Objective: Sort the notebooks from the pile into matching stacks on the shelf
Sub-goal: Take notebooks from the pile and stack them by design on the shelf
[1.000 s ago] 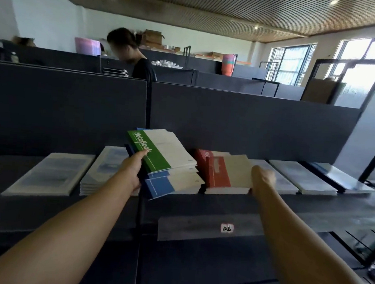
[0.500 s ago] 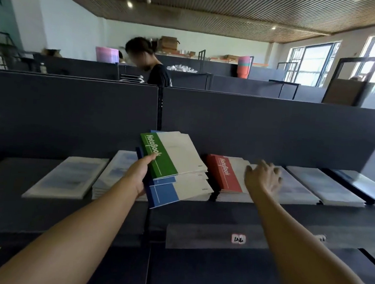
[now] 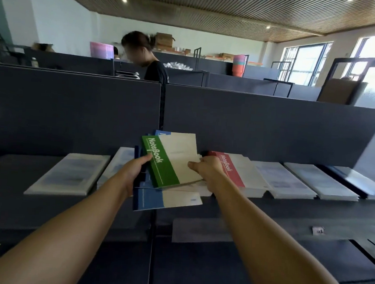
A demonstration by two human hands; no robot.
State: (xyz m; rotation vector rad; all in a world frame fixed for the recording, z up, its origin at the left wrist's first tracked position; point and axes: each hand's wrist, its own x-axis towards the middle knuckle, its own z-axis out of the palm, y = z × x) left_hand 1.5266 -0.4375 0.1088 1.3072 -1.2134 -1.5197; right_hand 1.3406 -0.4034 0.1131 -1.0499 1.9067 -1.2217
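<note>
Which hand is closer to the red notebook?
Right. The right hand is right beside the red notebook, at its left edge. The left hand is farther left, holding the green notebook.

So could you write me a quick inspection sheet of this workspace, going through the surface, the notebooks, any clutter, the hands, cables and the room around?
Surface: dark shelf with a dark back panel behind it.
Job's things: green notebook on top of a held pile; blue notebook lowest in it; red notebook tops a stack on the shelf; pale stacks lie left and right.
Clutter: small white label on the shelf's front part.
Hands: left hand grips the pile's left edge; right hand touches the green notebook's right edge.
Cables: nothing seen.
Surroundings: another person behind the partitions; windows at right.
</note>
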